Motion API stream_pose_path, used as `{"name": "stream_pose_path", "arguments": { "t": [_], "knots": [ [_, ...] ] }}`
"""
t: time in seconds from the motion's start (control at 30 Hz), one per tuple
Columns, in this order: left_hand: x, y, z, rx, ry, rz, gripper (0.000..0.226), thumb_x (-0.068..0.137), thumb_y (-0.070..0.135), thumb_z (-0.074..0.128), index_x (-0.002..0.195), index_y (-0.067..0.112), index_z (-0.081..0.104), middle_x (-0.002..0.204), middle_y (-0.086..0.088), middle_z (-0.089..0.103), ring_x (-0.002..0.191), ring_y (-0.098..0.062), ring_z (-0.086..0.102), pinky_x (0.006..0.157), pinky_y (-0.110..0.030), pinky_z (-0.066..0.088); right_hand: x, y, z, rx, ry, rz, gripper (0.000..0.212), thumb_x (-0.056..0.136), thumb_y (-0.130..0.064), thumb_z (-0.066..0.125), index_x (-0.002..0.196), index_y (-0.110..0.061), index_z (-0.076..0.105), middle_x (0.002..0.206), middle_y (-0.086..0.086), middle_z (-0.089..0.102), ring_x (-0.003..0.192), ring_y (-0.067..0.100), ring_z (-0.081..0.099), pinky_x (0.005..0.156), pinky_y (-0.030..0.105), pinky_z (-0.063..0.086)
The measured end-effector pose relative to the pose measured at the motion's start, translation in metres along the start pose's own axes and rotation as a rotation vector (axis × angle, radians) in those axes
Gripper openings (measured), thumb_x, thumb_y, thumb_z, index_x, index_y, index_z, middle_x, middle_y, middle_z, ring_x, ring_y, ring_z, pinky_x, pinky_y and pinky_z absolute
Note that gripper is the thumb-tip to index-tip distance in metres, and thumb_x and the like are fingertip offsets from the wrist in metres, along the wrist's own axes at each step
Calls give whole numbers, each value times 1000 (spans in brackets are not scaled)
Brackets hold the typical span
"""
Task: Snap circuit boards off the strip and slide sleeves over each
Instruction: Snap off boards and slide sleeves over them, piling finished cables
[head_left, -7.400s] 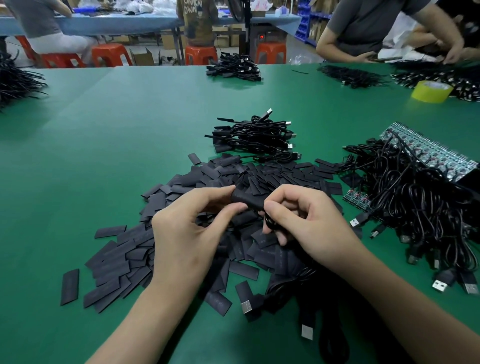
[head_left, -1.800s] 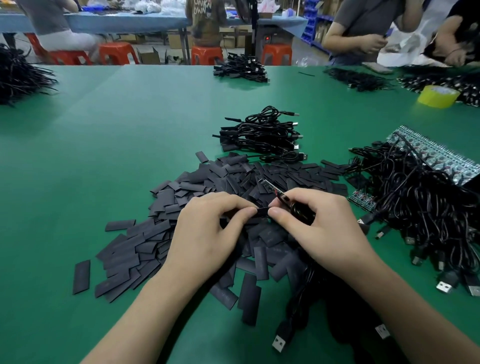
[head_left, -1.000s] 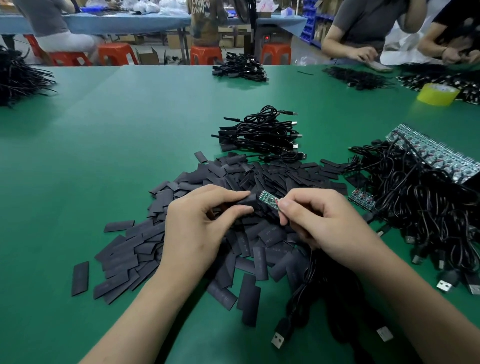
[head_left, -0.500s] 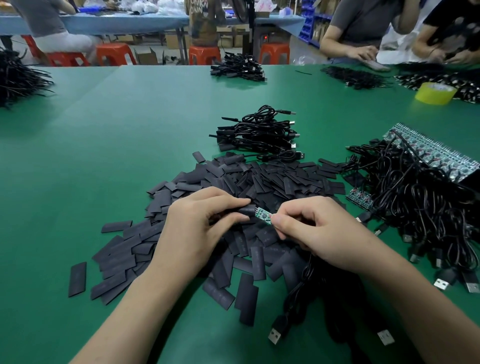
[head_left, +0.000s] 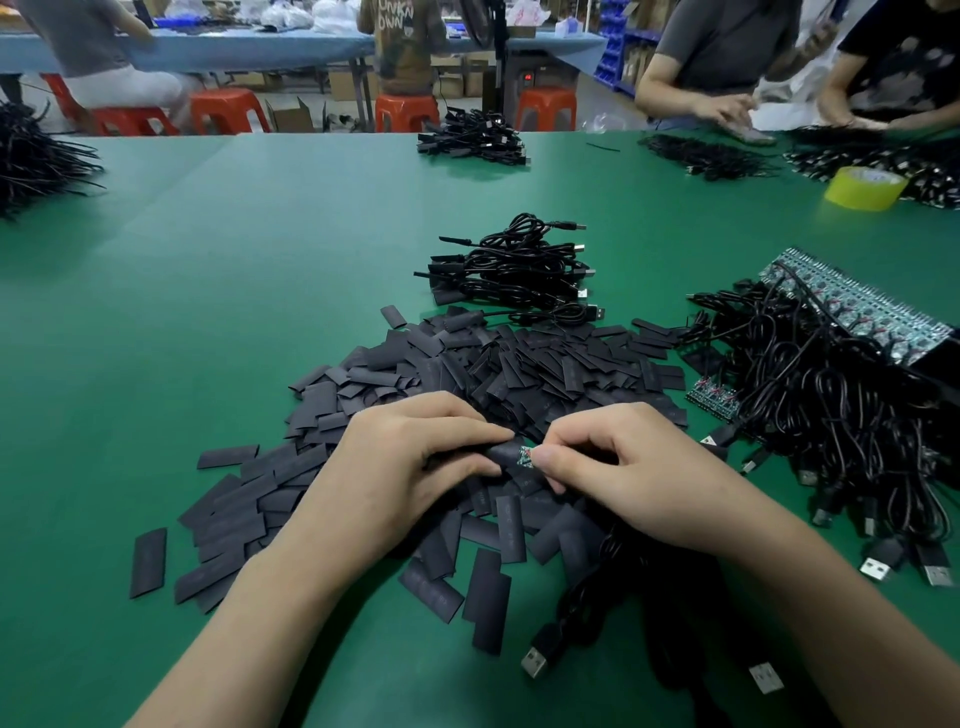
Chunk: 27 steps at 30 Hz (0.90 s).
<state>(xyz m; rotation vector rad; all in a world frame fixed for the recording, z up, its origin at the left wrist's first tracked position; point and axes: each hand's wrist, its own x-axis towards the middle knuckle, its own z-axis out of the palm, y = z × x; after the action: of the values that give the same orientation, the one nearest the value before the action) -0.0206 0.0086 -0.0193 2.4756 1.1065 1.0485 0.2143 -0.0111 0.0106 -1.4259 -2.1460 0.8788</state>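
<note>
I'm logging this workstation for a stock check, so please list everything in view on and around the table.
table: one, green, under everything
loose sleeves: large pile, black, table centre
held sleeve: one, black, between the hands
circuit board: one, green, at the held sleeve's mouth
board strips: at least two, green, right side
tangled cables: big heap, black, right
bundled cables: one stack, black, beyond the pile
far cable heaps: at least three, black, far and left edges
tape roll: one, yellow, far right
stools: several, red, behind the table
other people: four, partly seen, far side
left hand: pinches held sleeve
right hand: pinches circuit board
</note>
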Motion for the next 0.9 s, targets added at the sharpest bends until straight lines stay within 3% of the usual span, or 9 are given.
{"name": "stream_pose_path", "arguments": {
  "t": [0.27,0.47,0.73,0.9],
  "knots": [
    [-1,2,7,-70,33,12,21,90,33,75,109,23,80,100,18,70,92,1,67,81,-20,53,0,0,4,39,4,16,32,100,-39,59,72,-27,68,51,-11,49,46,4,40,51,17,33],
    [0,10,10,-95,101,-28,21,90,31,73,107,20,80,95,12,71,87,-2,67,79,-13,47,3,5,-1,162,64,-14,17,97,-35,64,82,-30,70,67,-10,61,61,2,48,59,24,37],
    [0,15,7,-89,132,-32,17,91,25,73,106,20,80,93,11,68,84,-5,64,77,-12,43,2,7,-2,278,39,-58,15,90,-39,64,84,-30,75,65,-16,61,59,-2,48,57,12,35],
    [-1,15,8,-51,146,-4,17,93,24,73,108,19,79,94,9,67,84,-2,62,77,-10,41,4,7,-1,268,51,-33,16,88,-42,64,83,-32,75,72,-10,67,65,3,53,63,26,42]
  ]
}}
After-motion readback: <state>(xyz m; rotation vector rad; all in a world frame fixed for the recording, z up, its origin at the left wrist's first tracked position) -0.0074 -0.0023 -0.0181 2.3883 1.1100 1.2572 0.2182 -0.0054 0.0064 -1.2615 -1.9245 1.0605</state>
